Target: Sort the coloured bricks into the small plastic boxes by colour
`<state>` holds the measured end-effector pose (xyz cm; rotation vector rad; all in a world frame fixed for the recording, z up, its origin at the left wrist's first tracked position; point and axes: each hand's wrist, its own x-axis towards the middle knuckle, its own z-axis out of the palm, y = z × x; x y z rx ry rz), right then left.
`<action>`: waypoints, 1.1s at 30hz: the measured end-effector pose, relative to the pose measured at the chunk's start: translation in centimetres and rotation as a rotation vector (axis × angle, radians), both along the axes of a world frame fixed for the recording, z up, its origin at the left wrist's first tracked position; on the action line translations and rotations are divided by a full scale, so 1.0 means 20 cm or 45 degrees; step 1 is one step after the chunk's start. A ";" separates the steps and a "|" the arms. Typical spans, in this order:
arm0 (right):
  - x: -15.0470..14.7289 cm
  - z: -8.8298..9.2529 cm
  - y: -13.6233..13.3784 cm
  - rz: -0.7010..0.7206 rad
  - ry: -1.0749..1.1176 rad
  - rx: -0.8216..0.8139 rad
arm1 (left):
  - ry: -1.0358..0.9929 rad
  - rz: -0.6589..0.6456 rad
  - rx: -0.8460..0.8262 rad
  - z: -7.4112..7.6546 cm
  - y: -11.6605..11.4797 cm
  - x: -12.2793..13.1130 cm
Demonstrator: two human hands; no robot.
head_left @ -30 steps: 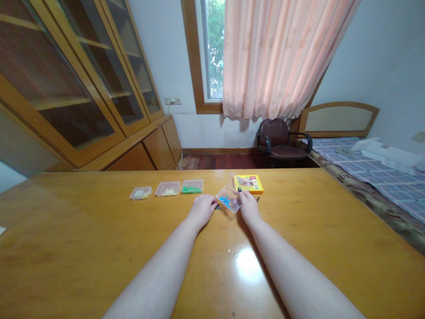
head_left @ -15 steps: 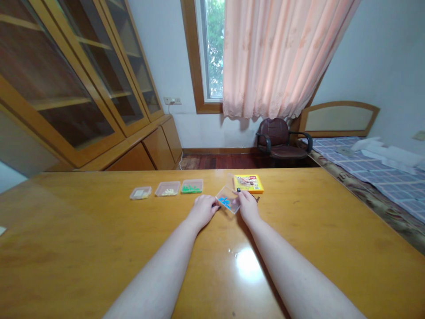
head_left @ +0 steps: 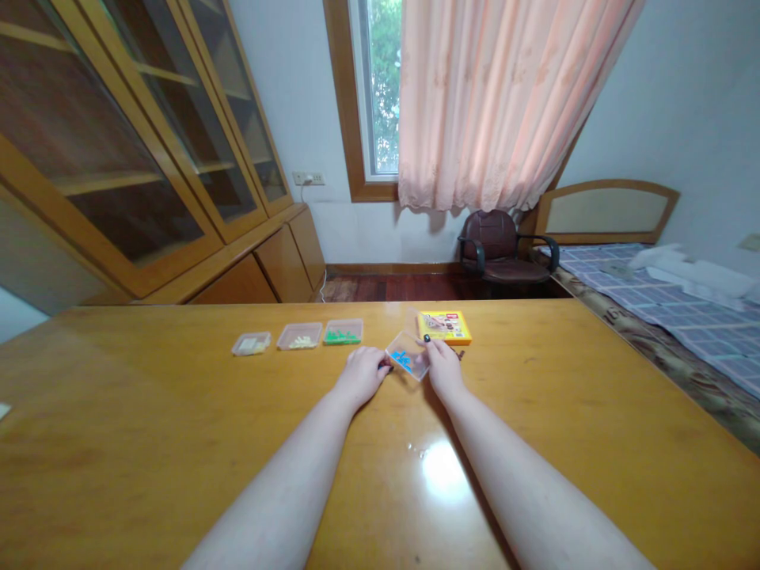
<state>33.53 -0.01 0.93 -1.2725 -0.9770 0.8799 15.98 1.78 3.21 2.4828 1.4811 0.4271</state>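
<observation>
Clear, shallow plastic box [head_left: 421, 366], cornerwise at frame centre, holds small glossy blue pieces [head_left: 402, 361] above a shiny wood-grain table [head_left: 178, 459]; right hand [head_left: 444, 368] pinches its right-hand edge. Left hand [head_left: 363, 374] is curled, back up, fingertips by the box's left corner, can't tell what's in that grip. Forearms [head_left: 295, 455] come in from the bottom edge, converging; flat yellow printed carton [head_left: 454, 325] sits just beyond the right hand.

Whatever the left grip [head_left: 361, 375] might hold is too small to tell. The right grip [head_left: 445, 370] partly hides brown pieces [head_left: 461, 355]. The top edge crops the curtain [head_left: 492, 103].
</observation>
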 end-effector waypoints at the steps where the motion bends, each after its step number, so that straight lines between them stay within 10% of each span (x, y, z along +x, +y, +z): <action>1: 0.00 0.00 0.00 0.003 0.004 -0.002 | -0.013 -0.006 -0.003 0.01 0.00 0.00; 13: 0.00 0.01 0.00 -0.012 0.051 -0.025 | 0.046 0.078 -0.011 0.00 0.02 -0.02; 21: 0.00 0.01 -0.01 -0.005 0.021 -0.035 | 0.321 0.496 0.075 0.00 -0.01 -0.03; 33: -0.01 0.03 -0.01 -0.029 -0.020 -0.027 | 0.345 0.187 -0.098 0.00 -0.01 0.00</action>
